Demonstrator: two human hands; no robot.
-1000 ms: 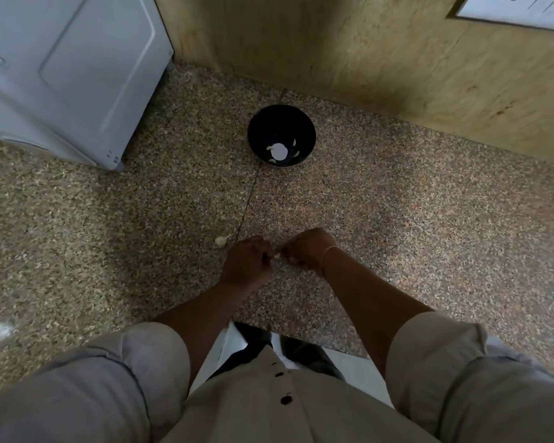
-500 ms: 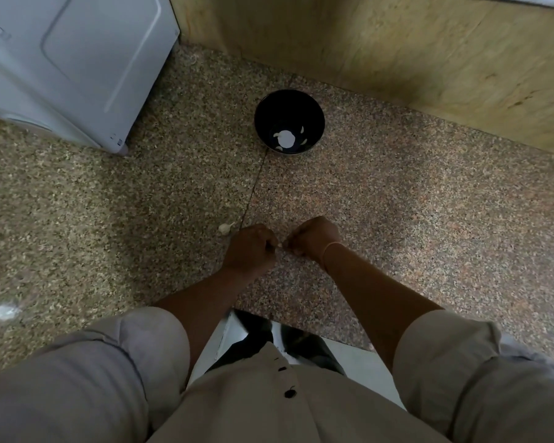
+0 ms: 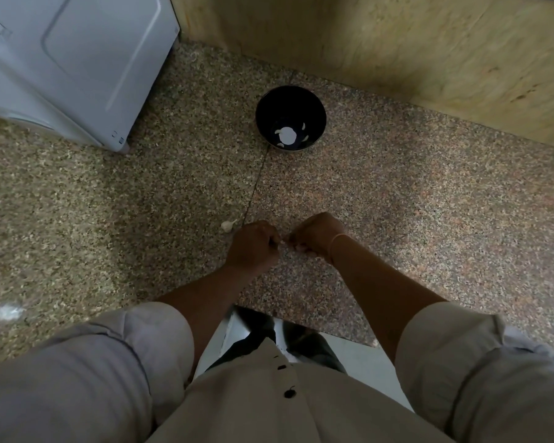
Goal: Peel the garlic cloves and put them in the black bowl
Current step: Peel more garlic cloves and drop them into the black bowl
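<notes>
Hands barely moved vs the earlier frames: left hand and right hand still knuckles-up, fingers curled, tips meeting just above the speckled granite counter. Both pinch a small pale garlic clove between them (mostly hidden, only a white sliver shows). Forearms come in from the bottom edge and converge, sleeves rolled up. Thin bangle on the right wrist. Round black bowl sits well apart, straight ahead of the hands, near the wood-panel wall; pale peeled pieces lie in its bottom. Loose whitish garlic piece on the counter, just left of the left hand. White appliance top left.
</notes>
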